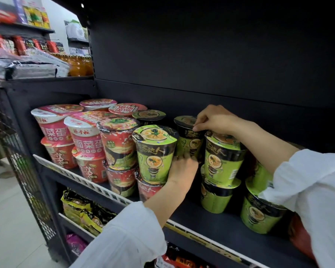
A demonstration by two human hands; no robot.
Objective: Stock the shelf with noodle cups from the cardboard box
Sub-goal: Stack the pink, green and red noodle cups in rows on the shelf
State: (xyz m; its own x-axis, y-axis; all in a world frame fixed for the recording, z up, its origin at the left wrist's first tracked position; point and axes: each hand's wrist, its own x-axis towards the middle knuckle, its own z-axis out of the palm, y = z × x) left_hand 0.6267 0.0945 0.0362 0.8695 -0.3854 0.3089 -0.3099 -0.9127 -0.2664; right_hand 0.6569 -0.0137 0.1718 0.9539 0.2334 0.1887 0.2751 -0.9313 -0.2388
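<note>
Your white sleeves fill the near edge. Beyond them both hands are on one green noodle cup, upright at the back of the shelf in the gap between the front green stack and the right-hand stack. Your right hand pinches its lid rim from above. Your left hand is at its lower wall, but blur hides whether that grip is closed. The cup's long axis is vertical, so I'd judge it needs seating straight down.
</note>
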